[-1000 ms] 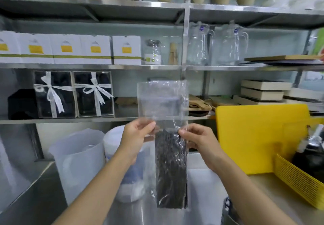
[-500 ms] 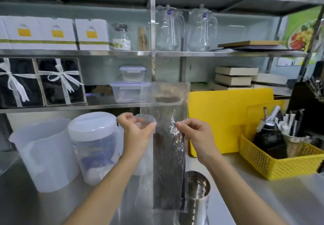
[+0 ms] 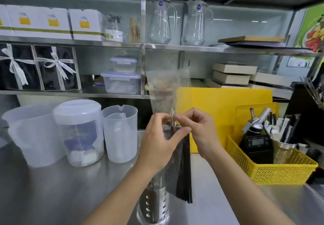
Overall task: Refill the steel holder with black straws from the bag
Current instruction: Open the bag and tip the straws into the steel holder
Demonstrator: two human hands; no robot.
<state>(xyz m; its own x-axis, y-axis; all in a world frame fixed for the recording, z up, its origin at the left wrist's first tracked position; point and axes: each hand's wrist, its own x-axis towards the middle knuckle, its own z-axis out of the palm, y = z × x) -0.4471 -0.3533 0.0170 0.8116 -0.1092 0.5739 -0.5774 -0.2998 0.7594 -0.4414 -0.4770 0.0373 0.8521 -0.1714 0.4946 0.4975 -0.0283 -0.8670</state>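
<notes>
We held the clear plastic bag of black straws (image 3: 178,165) upright, its long axis vertical, left hand (image 3: 157,144) and right hand (image 3: 199,133) both pinching its neck. The perforated steel holder (image 3: 154,205) stood directly below our left hand, so we judged that hand nearer.

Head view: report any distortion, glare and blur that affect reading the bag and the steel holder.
Head view: wide-angle bowing bends the shelf rails toward the edges; the clear top of the bag is nearly see-through with faint glints; both hands, left hand and right hand, are slightly motion-soft; the steel holder is partly hidden by the left arm, and the steel counter shows diffuse reflections.
</notes>
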